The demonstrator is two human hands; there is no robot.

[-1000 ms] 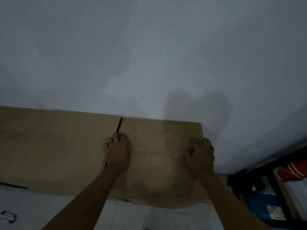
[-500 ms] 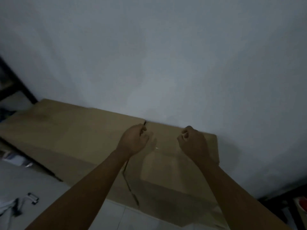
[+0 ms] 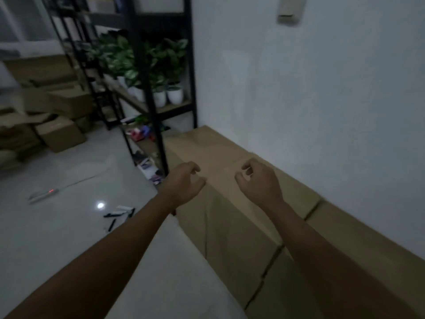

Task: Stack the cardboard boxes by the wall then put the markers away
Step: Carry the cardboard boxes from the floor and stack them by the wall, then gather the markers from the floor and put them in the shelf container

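Boxes (image 3: 230, 203) against wall; two empty hands (image 3: 186, 183) above.

Dim white wall (image 3: 310, 88), black plant shelving (image 3: 147, 88)

Both forearms are bare, no sleeves, and nothing worn on either wrist.

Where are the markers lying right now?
In the head view, the markers lie scattered on the floor at lower left, left of the left forearm and near the black shelf's foot.
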